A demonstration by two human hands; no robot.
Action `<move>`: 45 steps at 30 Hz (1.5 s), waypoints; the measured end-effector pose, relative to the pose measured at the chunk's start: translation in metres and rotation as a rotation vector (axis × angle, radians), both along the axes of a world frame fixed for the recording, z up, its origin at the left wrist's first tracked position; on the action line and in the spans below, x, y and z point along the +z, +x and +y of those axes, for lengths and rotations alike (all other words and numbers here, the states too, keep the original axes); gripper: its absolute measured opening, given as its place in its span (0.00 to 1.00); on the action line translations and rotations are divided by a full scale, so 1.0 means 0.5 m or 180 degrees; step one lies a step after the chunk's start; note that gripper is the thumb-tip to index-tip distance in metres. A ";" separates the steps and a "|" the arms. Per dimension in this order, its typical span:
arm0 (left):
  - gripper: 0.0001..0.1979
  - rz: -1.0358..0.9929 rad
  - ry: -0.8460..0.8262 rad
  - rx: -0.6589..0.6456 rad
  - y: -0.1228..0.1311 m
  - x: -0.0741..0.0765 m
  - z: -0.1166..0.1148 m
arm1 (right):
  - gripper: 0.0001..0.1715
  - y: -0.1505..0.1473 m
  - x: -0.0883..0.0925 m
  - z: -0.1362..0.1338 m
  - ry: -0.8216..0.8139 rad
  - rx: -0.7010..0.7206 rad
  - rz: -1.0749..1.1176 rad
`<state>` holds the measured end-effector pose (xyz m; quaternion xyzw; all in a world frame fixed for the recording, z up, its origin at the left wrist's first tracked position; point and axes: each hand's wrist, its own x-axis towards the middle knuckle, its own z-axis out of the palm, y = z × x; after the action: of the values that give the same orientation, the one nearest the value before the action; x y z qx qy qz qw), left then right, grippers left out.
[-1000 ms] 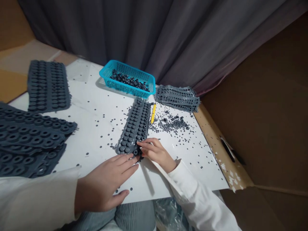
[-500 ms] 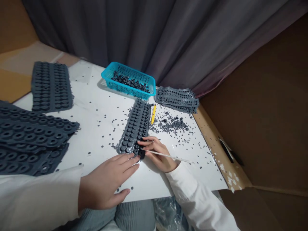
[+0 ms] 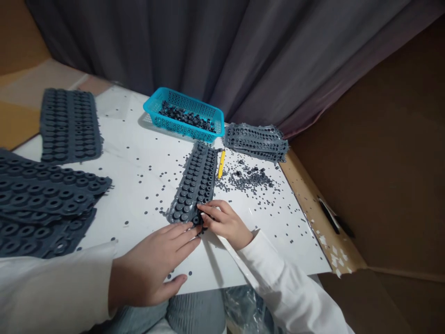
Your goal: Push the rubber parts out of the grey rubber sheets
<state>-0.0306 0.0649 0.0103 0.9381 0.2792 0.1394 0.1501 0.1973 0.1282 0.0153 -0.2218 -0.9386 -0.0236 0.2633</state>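
Observation:
A long grey rubber strip [image 3: 195, 183] studded with round washers lies on the white board [image 3: 139, 162], running away from me. My left hand [image 3: 153, 266] lies flat with fingers stretched out, its fingertips pressing the strip's near end. My right hand [image 3: 224, 222] is closed in a pinch at the strip's near right corner, holding a thin white stick [image 3: 229, 246] that runs back under my wrist. Both sleeves are white.
A turquoise basket [image 3: 184, 113] of dark washers stands at the back. Beside it lie punched-out strips [image 3: 256, 141], a yellow tool [image 3: 221, 163] and loose washers [image 3: 250, 178]. More full sheets [image 3: 69, 124] and a stack [image 3: 41, 199] lie left. Cardboard walls stand right.
My right hand turned the thin stick from pointing out to the right back under my wrist and shifted slightly towards me. The left hand stayed put.

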 end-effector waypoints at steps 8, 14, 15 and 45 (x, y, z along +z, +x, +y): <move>0.30 -0.0075 -0.0212 0.0036 -0.001 0.003 0.000 | 0.08 0.018 0.005 0.017 -0.0752 -0.0847 0.0857; 0.30 -0.0120 -0.0169 0.0025 0.000 0.003 0.000 | 0.06 0.012 0.010 0.009 -0.1738 -0.0506 0.1245; 0.30 -0.0115 -0.0153 0.0033 0.000 0.003 0.000 | 0.06 0.010 0.008 0.008 -0.1813 -0.0409 0.1198; 0.32 -0.0109 -0.0253 0.0000 0.001 0.001 0.003 | 0.06 0.010 0.013 0.025 -0.1633 -0.0787 0.1230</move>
<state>-0.0302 0.0662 0.0110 0.9289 0.2819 0.1443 0.1919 0.2023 0.1407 0.0217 -0.3933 -0.8127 0.2239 0.3670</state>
